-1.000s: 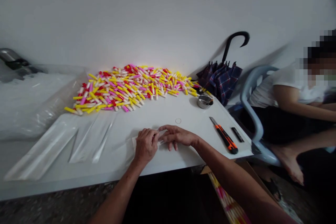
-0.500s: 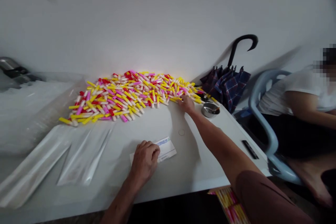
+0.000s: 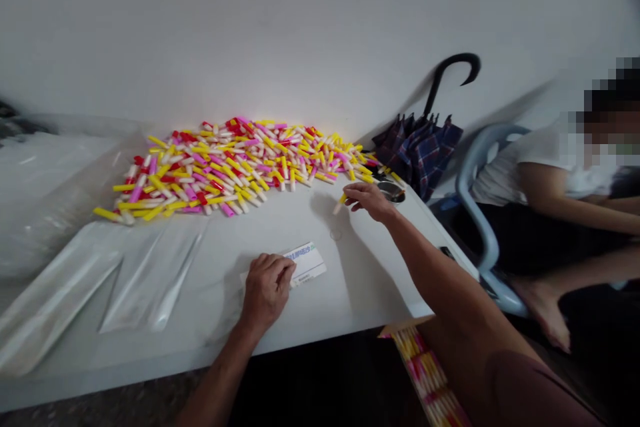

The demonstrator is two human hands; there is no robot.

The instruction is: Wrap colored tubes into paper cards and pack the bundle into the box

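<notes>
My right hand (image 3: 369,200) is raised a little over the table, its fingers pinching a small yellow-and-white plastic tube (image 3: 340,203). Behind it spreads a large heap of similar tubes (image 3: 215,173), white with yellow, red or pink ends. Close to the table's front edge, my left hand (image 3: 269,283) rests with curled fingers on a flat white printed box (image 3: 309,263), covering its left part. A thin ring, perhaps a rubber band (image 3: 335,234), lies between the box and the right hand.
Clear plastic bags (image 3: 155,273) lie on the table's left. A metal bowl (image 3: 391,191) stands behind my right wrist. A folded umbrella (image 3: 425,147) leans against the wall. An open box of tubes (image 3: 425,373) sits below the table edge. A person (image 3: 560,167) sits on a chair at right.
My right hand has drawn back from the heap's right end toward me, bringing a yellow-and-white tube with it. The left hand stays on the box. The view has shifted slightly.
</notes>
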